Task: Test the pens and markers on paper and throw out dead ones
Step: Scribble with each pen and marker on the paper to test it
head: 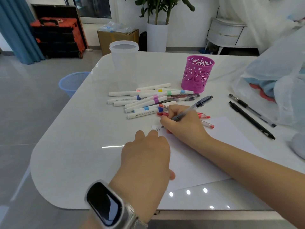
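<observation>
Right hand (179, 119): fingers pinch a clear pen (194, 107), its tip on the far-left corner of the paper (214, 156), beside small scribbles
Left hand (146, 156): fingers pressed together, flat on the paper's left edge
Markers (145, 100): heaped on the desk (79, 146) at 12 o'clock from the hands
Red pens (206, 123): just behind the right hand
Black pens (250, 116): at 2 o'clock
Pink cup (197, 74): beyond the heap
Blue bin (72, 82): on the floor, at 10 o'clock
</observation>
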